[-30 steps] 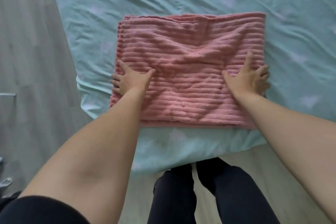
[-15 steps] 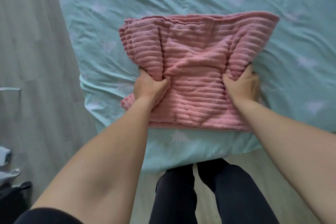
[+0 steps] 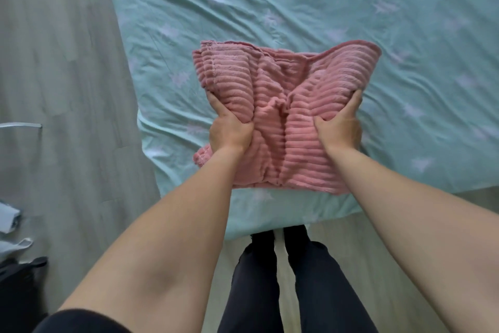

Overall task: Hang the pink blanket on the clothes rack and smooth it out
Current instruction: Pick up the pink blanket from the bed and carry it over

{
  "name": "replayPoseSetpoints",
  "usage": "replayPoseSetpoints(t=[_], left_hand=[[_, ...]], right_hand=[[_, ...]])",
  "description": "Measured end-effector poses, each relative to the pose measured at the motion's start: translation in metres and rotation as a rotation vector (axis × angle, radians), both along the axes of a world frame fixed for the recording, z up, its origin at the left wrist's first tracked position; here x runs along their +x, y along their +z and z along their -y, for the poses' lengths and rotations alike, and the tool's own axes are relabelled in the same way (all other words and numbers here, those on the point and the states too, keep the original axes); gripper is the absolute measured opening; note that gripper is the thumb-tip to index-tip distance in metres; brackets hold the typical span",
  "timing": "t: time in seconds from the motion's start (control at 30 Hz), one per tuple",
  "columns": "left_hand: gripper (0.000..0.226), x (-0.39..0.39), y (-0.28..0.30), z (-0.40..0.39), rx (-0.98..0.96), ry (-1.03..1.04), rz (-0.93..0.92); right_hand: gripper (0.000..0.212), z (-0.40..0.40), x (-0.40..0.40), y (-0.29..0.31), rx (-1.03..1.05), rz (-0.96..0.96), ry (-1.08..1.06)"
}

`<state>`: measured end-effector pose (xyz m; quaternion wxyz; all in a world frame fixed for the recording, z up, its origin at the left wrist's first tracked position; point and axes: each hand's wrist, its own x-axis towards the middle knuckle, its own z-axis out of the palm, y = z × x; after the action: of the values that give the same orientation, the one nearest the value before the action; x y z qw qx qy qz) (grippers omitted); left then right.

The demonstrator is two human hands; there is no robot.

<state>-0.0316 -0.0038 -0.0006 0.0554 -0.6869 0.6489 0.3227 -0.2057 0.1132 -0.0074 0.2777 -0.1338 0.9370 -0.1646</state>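
Observation:
A folded pink ribbed blanket point(image 3: 272, 141) is bunched up over the near corner of a bed. My left hand point(image 3: 229, 132) grips its left side, fingers tucked under the fabric. My right hand point(image 3: 339, 127) grips its right side the same way. Both sides are squeezed toward the middle, so the blanket buckles upward between my hands, with a deep crease down its middle. Its far corners flare outward. The clothes rack is not in view.
The bed carries a wrinkled teal sheet point(image 3: 324, 8) with pale tree shapes. Grey wood floor point(image 3: 54, 89) lies to the left. A thin metal bar point(image 3: 21, 125) and some light and dark items point(image 3: 13, 224) sit at the left edge. My dark-trousered legs point(image 3: 283, 278) stand against the bed's corner.
My hands went from lying flat on the blanket to gripping its sides. They have drawn closer together, bunching the blanket and raising it off the sheet.

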Motion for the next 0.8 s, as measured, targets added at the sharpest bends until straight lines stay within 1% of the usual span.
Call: replayPoseSetpoints(t=[0.07, 0.2, 0.37, 0.43, 0.57, 0.67, 0.8], left_hand=[[0.119, 0.000, 0.026, -0.003, -0.005, 0.002, -0.004], [0.118, 0.007, 0.096, -0.014, -0.047, 0.033, -0.024], [0.118, 0.040, 0.171, -0.033, -0.108, 0.109, -0.058], [0.118, 0.061, 0.199, -0.042, -0.138, 0.167, -0.071], [0.118, 0.116, 0.247, -0.054, -0.216, 0.298, -0.034], [0.119, 0.157, 0.274, -0.058, -0.260, 0.386, -0.017], [0.118, 0.212, 0.299, -0.063, -0.303, 0.447, 0.006]], right_hand=[[0.102, 0.003, 0.005, 0.026, -0.029, 0.006, 0.024], [0.101, 0.005, 0.013, 0.088, -0.063, 0.003, 0.102], [0.095, 0.014, 0.043, 0.153, -0.100, 0.003, 0.294], [0.092, 0.019, 0.059, 0.178, -0.126, -0.006, 0.389], [0.088, 0.030, 0.106, 0.225, -0.190, 0.010, 0.547], [0.084, 0.041, 0.150, 0.255, -0.244, 0.031, 0.619], [0.081, 0.054, 0.208, 0.283, -0.263, 0.019, 0.714]])
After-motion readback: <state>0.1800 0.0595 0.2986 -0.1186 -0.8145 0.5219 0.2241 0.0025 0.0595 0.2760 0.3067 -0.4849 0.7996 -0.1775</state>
